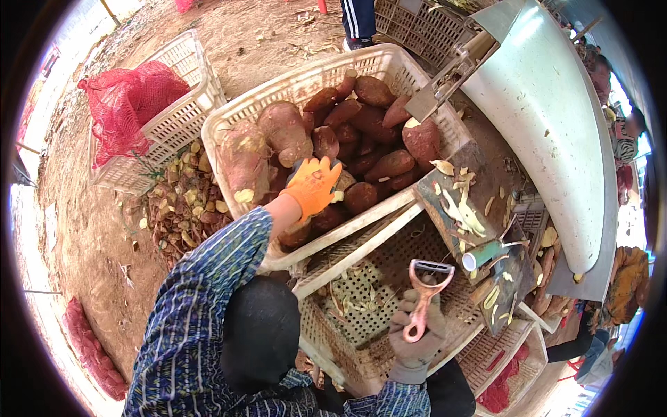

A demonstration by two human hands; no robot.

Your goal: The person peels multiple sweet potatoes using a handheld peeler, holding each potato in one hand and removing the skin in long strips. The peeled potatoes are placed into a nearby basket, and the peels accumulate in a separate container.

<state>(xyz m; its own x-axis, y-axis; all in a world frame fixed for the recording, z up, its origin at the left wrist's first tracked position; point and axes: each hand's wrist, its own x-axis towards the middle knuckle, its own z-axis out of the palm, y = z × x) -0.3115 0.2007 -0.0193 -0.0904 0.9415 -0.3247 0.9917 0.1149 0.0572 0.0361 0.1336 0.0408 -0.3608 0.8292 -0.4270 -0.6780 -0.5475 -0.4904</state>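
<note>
My left hand [313, 182], in an orange glove, reaches into a white crate [229, 111] of sweet potatoes [379, 125], fingers curled over a sweet potato [342, 179] with pale cut patches, mostly hidden by the glove. Larger, lumpy pale-pink sweet potatoes [281, 132] lie at the crate's left. My right hand [417, 333], in a grey-brown glove, holds a copper-coloured peeler [422, 302] upright over a lower perforated crate [358, 316]. Beside it a dark board [451, 208] bears peel scraps and a green cylindrical object [483, 255].
A crate [111, 177] with a red mesh sack [139, 97] stands back left, near a heap of scraps [187, 208]. A long curved metal chute [549, 139] fills the right side. Another person's leg [354, 21] shows behind; other people [611, 104] are at far right.
</note>
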